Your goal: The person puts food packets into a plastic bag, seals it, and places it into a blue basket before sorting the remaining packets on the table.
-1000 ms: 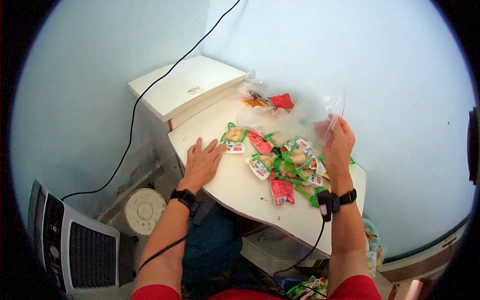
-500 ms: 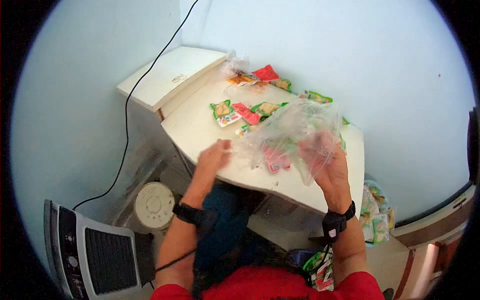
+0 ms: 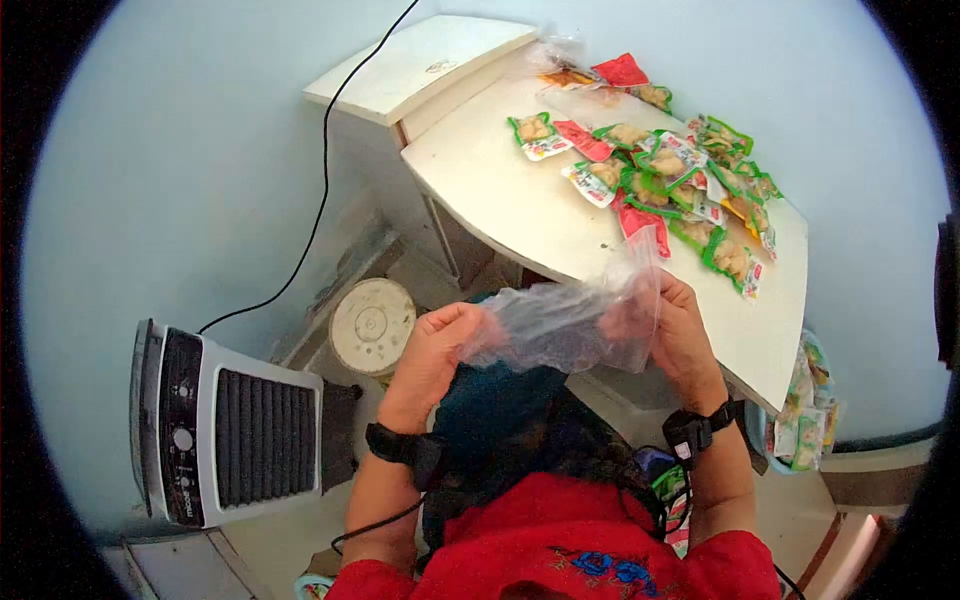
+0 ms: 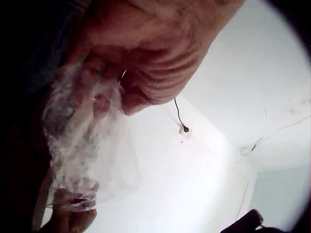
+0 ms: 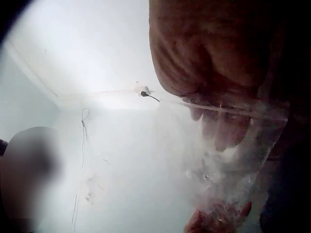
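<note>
A clear plastic zip bag (image 3: 555, 322) is stretched between both hands in front of the table's near edge. My left hand (image 3: 432, 355) pinches one end of it, with the fingers curled in on the film. On the other side my right hand (image 3: 688, 335) grips the bag's edge; in the right wrist view its fingers (image 5: 228, 128) show through the clear film (image 5: 194, 167). The bag looks crumpled and flat, also in the left wrist view, where the film (image 4: 112, 155) hangs below the left hand (image 4: 146, 63).
Vacuum-packed snack packets (image 3: 668, 165) with green or red edges lie heaped on the white table (image 3: 470, 165). More packets fill a basket (image 3: 770, 445) right of it. A round stool (image 3: 372, 322) and a grey air cooler (image 3: 245, 435) stand left. A black cable (image 3: 327, 160) runs down the wall.
The right hand has brought the bag from over the packets toward the body. The left hand has left the tabletop and taken hold of the bag's other end. The view has tilted downward.
</note>
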`<state>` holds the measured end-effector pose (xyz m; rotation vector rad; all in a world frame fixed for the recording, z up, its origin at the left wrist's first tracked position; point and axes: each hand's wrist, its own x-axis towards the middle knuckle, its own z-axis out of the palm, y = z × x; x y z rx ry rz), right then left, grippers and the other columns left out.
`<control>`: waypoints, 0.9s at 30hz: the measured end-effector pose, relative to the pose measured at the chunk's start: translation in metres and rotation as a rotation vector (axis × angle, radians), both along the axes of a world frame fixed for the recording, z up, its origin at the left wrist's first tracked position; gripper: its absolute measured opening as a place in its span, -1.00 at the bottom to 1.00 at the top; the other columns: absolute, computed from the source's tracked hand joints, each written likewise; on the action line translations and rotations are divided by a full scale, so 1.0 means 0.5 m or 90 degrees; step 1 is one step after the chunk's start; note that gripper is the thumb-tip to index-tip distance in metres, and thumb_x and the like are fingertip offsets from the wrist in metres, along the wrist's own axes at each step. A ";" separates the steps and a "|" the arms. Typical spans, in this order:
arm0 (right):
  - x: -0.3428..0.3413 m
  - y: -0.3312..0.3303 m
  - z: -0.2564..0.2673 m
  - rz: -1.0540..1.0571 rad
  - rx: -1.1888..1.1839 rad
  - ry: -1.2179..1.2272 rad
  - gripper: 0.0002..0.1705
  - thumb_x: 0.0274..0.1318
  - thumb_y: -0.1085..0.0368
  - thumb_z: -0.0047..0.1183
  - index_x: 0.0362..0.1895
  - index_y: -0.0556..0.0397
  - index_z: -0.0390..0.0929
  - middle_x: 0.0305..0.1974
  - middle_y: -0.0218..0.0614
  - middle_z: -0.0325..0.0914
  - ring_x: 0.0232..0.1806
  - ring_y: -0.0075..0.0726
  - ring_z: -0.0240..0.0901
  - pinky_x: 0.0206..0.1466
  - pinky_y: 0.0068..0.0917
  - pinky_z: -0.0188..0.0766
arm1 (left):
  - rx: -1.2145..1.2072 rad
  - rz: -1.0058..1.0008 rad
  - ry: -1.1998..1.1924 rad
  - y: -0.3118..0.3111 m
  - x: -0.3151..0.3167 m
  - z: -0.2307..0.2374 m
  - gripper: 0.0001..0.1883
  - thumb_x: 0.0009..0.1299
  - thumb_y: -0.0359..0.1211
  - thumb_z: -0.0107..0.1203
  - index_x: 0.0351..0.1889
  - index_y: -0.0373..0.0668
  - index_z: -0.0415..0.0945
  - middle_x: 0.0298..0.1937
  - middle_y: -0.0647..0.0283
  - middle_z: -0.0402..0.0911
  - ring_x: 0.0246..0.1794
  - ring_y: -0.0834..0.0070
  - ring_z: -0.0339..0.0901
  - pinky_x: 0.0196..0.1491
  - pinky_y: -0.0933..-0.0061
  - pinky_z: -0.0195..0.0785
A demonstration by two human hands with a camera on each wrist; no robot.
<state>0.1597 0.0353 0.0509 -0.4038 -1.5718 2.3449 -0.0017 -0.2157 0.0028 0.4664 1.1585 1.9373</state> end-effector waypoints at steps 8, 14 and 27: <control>0.007 0.020 -0.010 0.046 0.135 -0.124 -0.80 0.39 0.25 -0.02 -0.21 0.14 0.53 -0.50 -0.34 0.59 -0.56 -0.49 0.54 -0.46 -0.54 0.50 | -0.087 0.230 -0.018 -0.018 0.005 -0.018 -0.81 0.51 -0.26 0.07 -0.18 -0.17 0.57 -0.32 0.32 0.64 -0.31 0.47 0.63 -0.24 0.38 0.57; 0.017 0.034 -0.037 0.042 0.159 -0.160 -0.84 0.37 0.32 -0.02 -0.20 0.16 0.53 -0.51 -0.36 0.57 -0.57 -0.48 0.53 -0.49 -0.55 0.48 | -0.149 0.334 0.010 -0.007 0.007 -0.021 -0.82 0.52 -0.25 0.06 -0.17 -0.15 0.57 -0.44 0.39 0.56 -0.50 0.60 0.53 -0.46 0.56 0.46; -0.104 0.069 0.004 -0.034 0.076 -0.089 -0.79 0.34 0.25 -0.02 -0.14 0.16 0.45 -0.32 -0.20 0.58 -0.42 -0.33 0.60 -0.39 -0.38 0.61 | -0.235 0.368 0.342 0.101 -0.190 0.153 -0.72 0.54 -0.20 0.03 -0.01 -0.20 0.56 -0.51 0.44 0.47 -0.60 0.72 0.35 -0.55 0.64 0.21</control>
